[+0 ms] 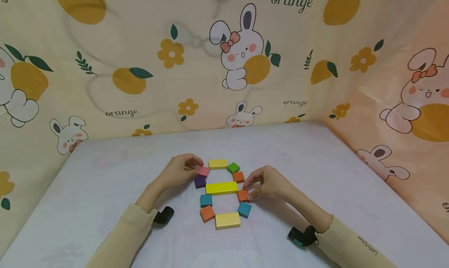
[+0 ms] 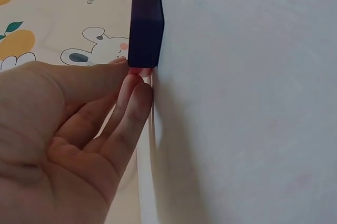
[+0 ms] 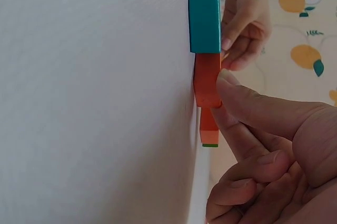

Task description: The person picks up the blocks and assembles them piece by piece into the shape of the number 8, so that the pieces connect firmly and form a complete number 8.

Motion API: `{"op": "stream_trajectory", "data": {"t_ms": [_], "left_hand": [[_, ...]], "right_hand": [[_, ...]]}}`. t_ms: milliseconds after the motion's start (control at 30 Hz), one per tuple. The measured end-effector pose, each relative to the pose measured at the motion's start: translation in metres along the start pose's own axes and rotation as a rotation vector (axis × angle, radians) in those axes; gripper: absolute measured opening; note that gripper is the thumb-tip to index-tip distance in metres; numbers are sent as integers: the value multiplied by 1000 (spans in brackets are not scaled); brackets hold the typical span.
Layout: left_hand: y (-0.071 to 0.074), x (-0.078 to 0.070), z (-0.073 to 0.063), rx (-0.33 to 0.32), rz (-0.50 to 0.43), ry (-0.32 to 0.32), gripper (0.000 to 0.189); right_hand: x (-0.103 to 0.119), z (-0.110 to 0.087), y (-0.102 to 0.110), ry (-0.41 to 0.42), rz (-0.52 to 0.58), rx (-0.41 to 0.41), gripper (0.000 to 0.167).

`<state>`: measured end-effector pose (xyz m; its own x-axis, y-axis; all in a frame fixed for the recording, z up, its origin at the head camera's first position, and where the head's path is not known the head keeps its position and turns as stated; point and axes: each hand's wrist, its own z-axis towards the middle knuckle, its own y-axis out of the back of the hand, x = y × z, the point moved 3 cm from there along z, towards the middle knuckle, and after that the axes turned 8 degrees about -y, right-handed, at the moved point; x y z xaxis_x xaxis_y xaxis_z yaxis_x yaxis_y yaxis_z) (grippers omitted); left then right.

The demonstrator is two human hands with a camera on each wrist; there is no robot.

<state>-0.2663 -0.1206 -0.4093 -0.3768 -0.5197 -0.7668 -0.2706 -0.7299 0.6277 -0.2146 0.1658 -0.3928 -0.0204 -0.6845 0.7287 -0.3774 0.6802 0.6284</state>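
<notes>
Small coloured blocks lie in a figure-eight outline on the table. My left hand (image 1: 181, 170) pinches the pink block (image 1: 204, 171) at the upper left corner. The dark purple block (image 1: 200, 182) sits just below it and hides most of the pink one in the left wrist view. On the other side, my right hand (image 1: 270, 183) holds the lower orange block (image 1: 243, 195) between thumb and forefinger. Its thumb lies on that block's edge in the right wrist view. A long yellow block (image 1: 221, 188) forms the middle bar, between both hands.
A pale yellow block (image 1: 218, 164) and a green block (image 1: 233, 168) top the outline, above another orange block (image 1: 238, 177). Lower down are two blue blocks, left (image 1: 206, 200) and right (image 1: 244, 209), a tilted orange block (image 1: 207, 213) and a pale yellow block (image 1: 227, 220).
</notes>
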Motion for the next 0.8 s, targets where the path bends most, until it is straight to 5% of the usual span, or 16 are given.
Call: {"op": "stream_trajectory", "data": {"t_ms": [367,600,800], "left_hand": [[5,-4,-2,5,17,27,27],[23,-9,-9,139,-3,53,38],[19,-8,-8,214,1,51,42]], "right_hand": [[0,-1,0,-1,5,1,23],[1,-1,0,5,0,-1,23],[1,-1,0,2,-7,-4,23]]}}
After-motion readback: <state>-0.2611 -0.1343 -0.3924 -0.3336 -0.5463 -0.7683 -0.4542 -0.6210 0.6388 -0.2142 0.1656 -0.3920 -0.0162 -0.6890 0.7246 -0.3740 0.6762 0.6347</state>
